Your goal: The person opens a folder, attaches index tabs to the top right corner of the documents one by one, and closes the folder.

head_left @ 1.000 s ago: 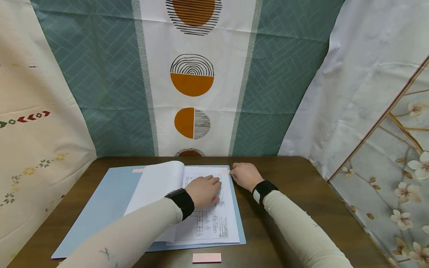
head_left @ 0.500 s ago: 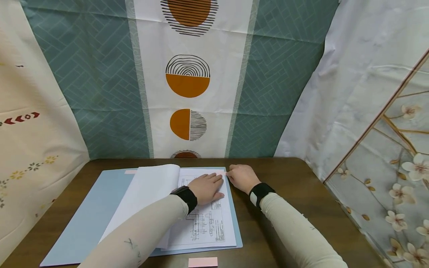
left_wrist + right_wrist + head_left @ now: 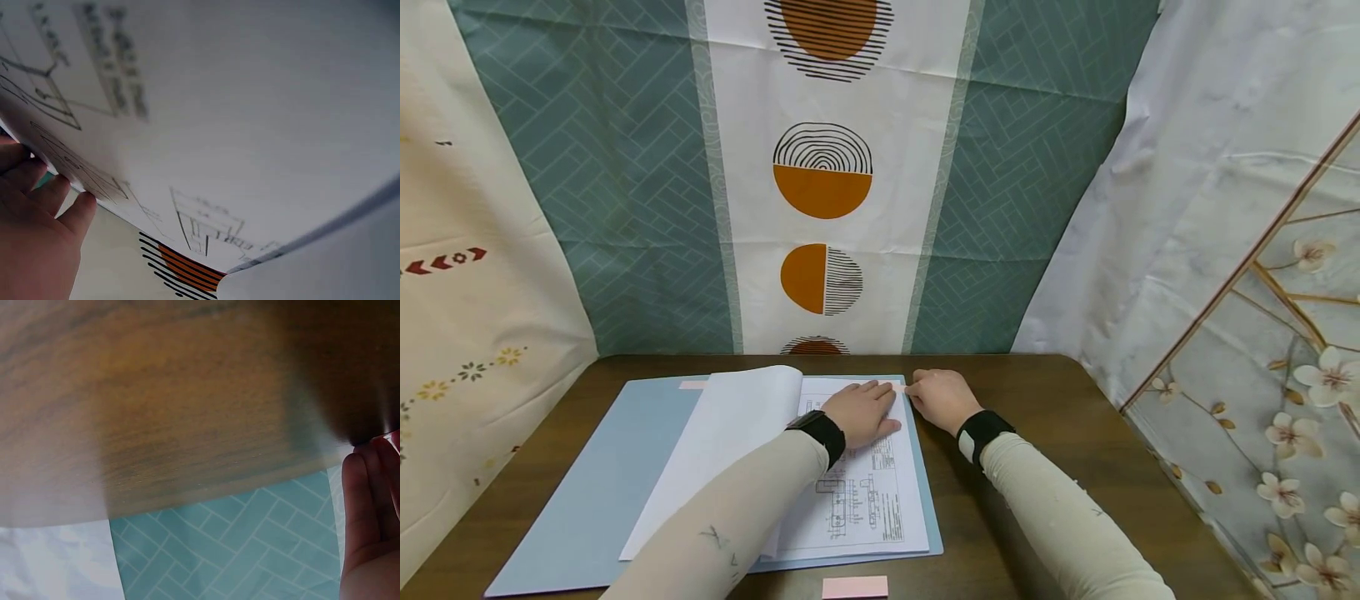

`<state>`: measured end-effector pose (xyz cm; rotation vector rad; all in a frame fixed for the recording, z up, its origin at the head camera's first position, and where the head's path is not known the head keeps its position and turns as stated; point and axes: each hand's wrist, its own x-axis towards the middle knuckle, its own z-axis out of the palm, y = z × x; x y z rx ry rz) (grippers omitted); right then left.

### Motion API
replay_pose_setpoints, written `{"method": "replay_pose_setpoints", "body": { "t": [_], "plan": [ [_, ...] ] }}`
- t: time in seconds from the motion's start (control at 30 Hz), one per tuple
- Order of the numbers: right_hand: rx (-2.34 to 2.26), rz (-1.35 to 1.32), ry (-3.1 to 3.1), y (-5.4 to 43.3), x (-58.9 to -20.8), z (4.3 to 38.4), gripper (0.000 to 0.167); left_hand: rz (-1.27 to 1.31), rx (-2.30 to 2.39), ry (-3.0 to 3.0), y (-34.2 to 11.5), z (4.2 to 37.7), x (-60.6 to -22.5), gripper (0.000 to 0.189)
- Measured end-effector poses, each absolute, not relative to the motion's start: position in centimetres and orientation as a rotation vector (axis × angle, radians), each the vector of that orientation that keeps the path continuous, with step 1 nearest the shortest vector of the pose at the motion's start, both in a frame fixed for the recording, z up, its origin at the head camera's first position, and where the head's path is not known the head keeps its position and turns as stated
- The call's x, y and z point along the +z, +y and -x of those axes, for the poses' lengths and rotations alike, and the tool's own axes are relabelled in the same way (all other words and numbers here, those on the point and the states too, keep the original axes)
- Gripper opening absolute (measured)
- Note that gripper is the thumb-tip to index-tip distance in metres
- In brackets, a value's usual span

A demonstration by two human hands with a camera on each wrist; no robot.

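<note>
My left hand (image 3: 862, 412) lies on a printed page of line drawings (image 3: 865, 504), its fingers nearly straight near the page's top right corner. In the left wrist view, the fingertips (image 3: 81, 209) touch the drawn page. A small pink sticky tab (image 3: 898, 387) shows at that corner, between the two hands. Just beyond the page's right edge, my right hand (image 3: 942, 398) has curled fingers and seems to pinch the tab's outer end. In the right wrist view, its fingers (image 3: 355, 487) meet at the tips, and the tab is hard to make out.
The page lies in an open light blue folder (image 3: 580, 492), with a white sheet (image 3: 722, 450) turned over to the left. Another pink tab (image 3: 692, 384) sticks on the folder's left part. A pink sticky pad (image 3: 854, 587) lies at the brown table's (image 3: 1022, 517) near side.
My left hand has slid up and right along the page toward the pink tab. The right hand stays at the corner. The head view has shifted slightly.
</note>
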<state>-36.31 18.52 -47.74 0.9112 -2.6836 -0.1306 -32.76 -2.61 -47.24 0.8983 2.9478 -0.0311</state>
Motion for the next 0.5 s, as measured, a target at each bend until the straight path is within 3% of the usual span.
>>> {"method": "replay_pose_setpoints", "body": {
  "t": [0.27, 0.5],
  "plan": [
    [-0.121, -0.915, -2.665, 18.6, -48.0, 36.4, 0.019, -0.829, -0.037, 2.983, -2.7, 33.1, -47.7, 0.077],
    [-0.112, -0.913, -2.688, 18.6, -47.8, 36.5, 0.020, -1.022, -0.098, 2.937, -2.7, 32.6, -48.3, 0.073]
  ]
}}
